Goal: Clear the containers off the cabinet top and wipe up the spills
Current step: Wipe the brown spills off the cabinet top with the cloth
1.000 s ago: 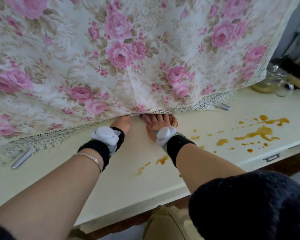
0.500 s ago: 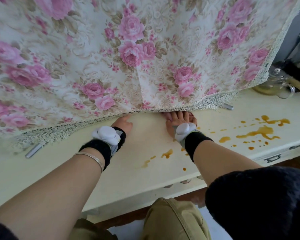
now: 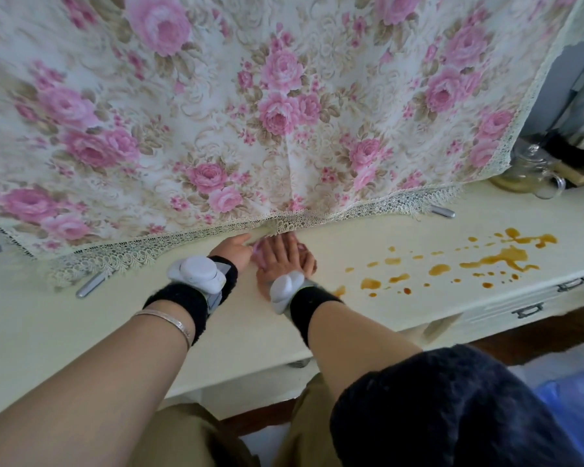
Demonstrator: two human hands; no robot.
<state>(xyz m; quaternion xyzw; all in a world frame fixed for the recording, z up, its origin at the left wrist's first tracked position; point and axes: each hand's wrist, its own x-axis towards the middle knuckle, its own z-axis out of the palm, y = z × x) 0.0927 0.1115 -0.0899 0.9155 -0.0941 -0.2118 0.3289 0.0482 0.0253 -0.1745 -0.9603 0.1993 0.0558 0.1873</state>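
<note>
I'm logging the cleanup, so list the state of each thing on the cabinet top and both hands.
cabinet top: stained, not yet wiped
spills: orange-brown, wet-looking
glass pot: upright, not cleared
floral cloth: hanging, hem at the hands
left hand: at hem, grip unclear
right hand: flat on something pink

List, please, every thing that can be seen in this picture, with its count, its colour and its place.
floral cloth: one, cream with pink roses and a lace edge, hanging over the back of the top
cabinet top: one, pale cream, across the middle
spill: many amber puddles and drops, on the right part of the top
glass pot: one, clear with yellowish liquid, far right at the back
metal bars: two, silver, under the lace edge, one at left, one at right
drawer pulls: two, dark metal, on the front at right
pink object: one, under the right hand, what it is cannot be told
left hand: at the lace edge, grip hidden
right hand: flat on the top
</note>
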